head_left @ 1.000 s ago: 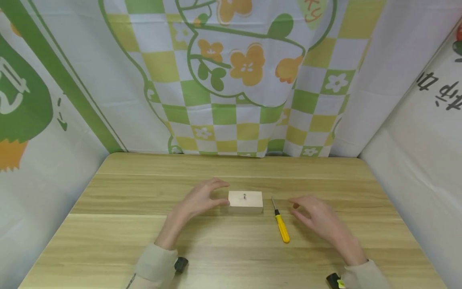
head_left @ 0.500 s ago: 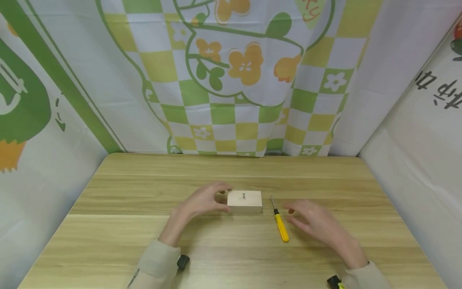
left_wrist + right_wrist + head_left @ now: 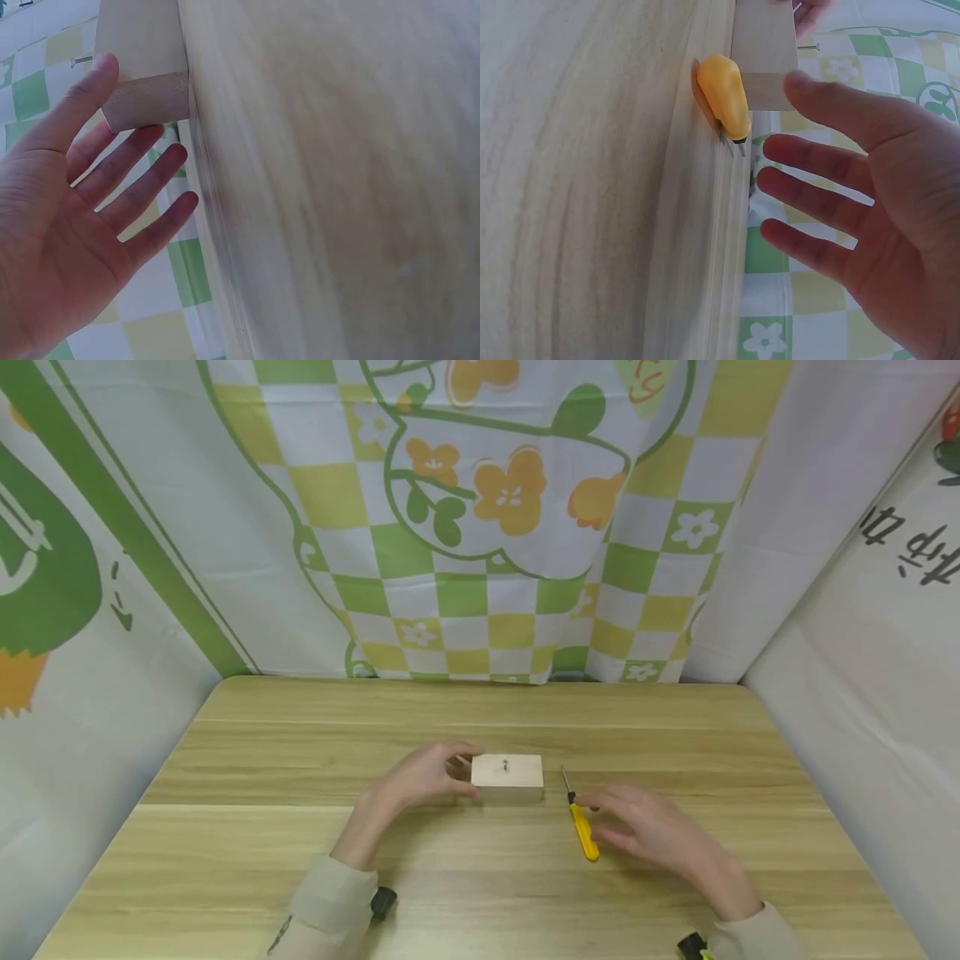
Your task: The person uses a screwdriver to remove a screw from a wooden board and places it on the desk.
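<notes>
A pale wooden block [image 3: 507, 772] lies on the table with a small screw [image 3: 506, 765] sticking up from its top. My left hand [image 3: 420, 774] pinches the block's left end, thumb on the near side and index finger at the far side. In the left wrist view the index fingertip is hidden behind the block, and the other fingers extend past its end. To the block's right lies a screwdriver [image 3: 584, 833] with a yellow handle, its tip pointing away. My right hand [image 3: 648, 827] hovers beside the handle, fingers spread and thumb apart, holding nothing.
The wood-grain table [image 3: 480, 893] meets a checked, flowered curtain [image 3: 465, 593] at its back edge. White printed cloth hangs along both sides. A black device [image 3: 383, 903] sits at the left wrist, another black device [image 3: 692, 946] at the right.
My right hand has moved left and nearer, from beside the screwdriver to over its handle. The left hand has closed in on the block's end, and the block stays in place.
</notes>
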`<control>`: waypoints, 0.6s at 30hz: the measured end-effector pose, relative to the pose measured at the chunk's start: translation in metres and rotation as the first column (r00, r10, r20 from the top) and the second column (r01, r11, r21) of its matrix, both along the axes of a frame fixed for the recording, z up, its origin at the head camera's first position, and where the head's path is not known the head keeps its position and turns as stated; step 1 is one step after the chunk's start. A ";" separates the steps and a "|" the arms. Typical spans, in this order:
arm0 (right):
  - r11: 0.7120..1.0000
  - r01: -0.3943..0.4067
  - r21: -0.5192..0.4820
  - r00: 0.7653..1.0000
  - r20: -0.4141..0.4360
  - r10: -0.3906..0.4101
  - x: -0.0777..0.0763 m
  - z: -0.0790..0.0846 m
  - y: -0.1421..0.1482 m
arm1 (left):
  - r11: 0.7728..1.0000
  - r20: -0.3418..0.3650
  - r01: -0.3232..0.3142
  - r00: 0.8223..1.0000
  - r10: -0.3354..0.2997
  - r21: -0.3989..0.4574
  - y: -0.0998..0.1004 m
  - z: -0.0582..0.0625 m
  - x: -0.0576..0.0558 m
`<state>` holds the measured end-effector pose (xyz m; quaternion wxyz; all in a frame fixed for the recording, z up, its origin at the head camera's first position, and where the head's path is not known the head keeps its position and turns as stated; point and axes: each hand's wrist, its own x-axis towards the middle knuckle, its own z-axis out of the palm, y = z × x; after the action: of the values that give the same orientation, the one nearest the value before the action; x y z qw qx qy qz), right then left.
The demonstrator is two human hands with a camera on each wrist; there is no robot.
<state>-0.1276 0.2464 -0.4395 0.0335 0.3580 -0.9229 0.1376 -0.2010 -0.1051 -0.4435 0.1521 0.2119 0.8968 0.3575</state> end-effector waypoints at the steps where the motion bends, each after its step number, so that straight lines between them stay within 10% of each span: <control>1: 1.000 0.004 0.012 1.000 0.014 -0.005 0.001 0.000 0.000 | 1.000 0.009 -0.006 1.000 0.006 0.006 0.000 0.000 0.000; 18: 0.994 -0.069 0.085 0.996 0.060 0.064 0.005 -0.004 -0.006 | 0.998 0.087 -0.036 0.996 0.031 0.050 0.000 -0.001 -0.001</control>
<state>-0.1224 0.2400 -0.4439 -0.0130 0.3856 -0.9162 0.1087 -0.2022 -0.1053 -0.4443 0.1789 0.1851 0.8833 0.3917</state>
